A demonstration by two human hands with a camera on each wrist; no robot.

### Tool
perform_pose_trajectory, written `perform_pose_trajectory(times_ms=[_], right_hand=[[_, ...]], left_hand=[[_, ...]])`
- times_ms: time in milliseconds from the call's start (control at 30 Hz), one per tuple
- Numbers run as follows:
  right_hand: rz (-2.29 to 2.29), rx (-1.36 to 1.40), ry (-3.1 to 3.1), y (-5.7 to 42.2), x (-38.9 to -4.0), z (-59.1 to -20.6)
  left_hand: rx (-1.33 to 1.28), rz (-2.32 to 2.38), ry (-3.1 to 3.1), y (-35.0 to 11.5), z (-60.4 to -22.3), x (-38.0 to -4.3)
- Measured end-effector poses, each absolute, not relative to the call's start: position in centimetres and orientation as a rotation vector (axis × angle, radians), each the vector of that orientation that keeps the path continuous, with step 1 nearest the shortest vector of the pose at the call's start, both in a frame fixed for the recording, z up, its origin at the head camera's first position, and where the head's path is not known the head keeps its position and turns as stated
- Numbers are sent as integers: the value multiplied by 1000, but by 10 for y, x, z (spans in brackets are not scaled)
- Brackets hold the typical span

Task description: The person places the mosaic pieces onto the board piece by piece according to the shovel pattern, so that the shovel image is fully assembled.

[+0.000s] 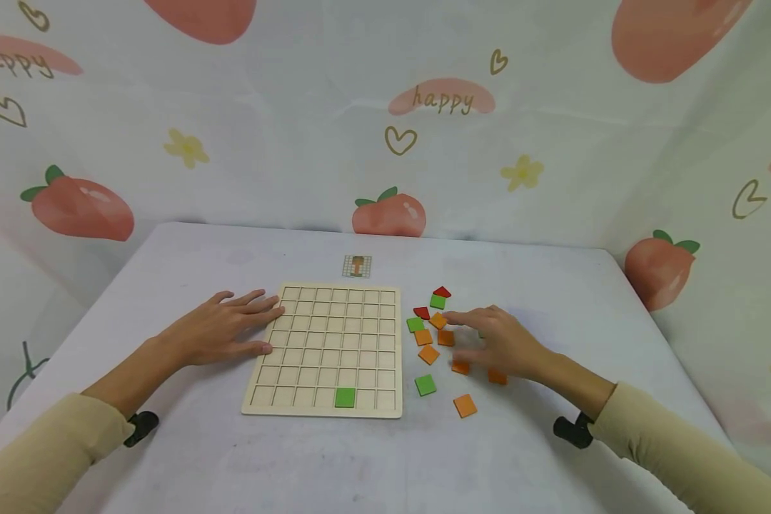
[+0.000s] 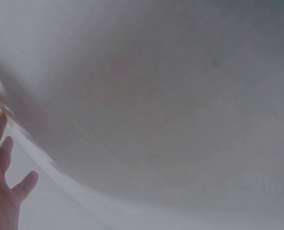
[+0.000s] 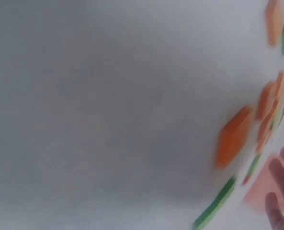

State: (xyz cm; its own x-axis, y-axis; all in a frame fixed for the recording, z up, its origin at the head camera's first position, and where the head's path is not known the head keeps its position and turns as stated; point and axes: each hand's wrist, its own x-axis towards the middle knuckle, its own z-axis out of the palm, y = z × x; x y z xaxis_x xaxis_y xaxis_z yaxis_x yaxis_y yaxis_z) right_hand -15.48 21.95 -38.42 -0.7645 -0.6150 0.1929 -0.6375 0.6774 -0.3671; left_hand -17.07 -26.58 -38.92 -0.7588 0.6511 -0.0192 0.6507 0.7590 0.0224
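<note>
A pale wooden grid board (image 1: 329, 340) lies flat on the table, one green square tile (image 1: 345, 397) set in its bottom row. My left hand (image 1: 221, 332) rests at the board's left edge, fingers spread and fingertips on the rim. To the right of the board, my right hand (image 1: 504, 343) is over a loose group of tiles. Its index fingertip is right at an orange tile (image 1: 437, 321), and its thumb is lower, near another orange tile (image 1: 460, 367). Part of the group is hidden under this hand. In the right wrist view its fingers (image 3: 281, 172) appear apart.
Two red pieces (image 1: 442, 292) and several green and orange squares, such as a green tile (image 1: 426, 385) and an orange tile (image 1: 465, 406), lie right of the board. A small pattern card (image 1: 357, 266) lies behind it. A printed cloth (image 1: 295, 143) hangs behind the table.
</note>
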Motion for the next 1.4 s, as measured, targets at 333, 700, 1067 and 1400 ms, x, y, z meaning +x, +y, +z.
perform_pose_trajectory(times_ms=[333,700,1067,1400], right_hand=[[664,827,-2946,268,-154,-392],[752,740,-2927,295,-155,-405],[899,725,-2853,304,-156,-408],[921,690,-2854,301,-159,-408]], left_hand=[[1065,36,2912,-266,-390,-170],[1062,57,2908,-266,-390,-170],[1065,54,2908,-264,-387,-169],[1046,56,2904,-266,-388,-171]])
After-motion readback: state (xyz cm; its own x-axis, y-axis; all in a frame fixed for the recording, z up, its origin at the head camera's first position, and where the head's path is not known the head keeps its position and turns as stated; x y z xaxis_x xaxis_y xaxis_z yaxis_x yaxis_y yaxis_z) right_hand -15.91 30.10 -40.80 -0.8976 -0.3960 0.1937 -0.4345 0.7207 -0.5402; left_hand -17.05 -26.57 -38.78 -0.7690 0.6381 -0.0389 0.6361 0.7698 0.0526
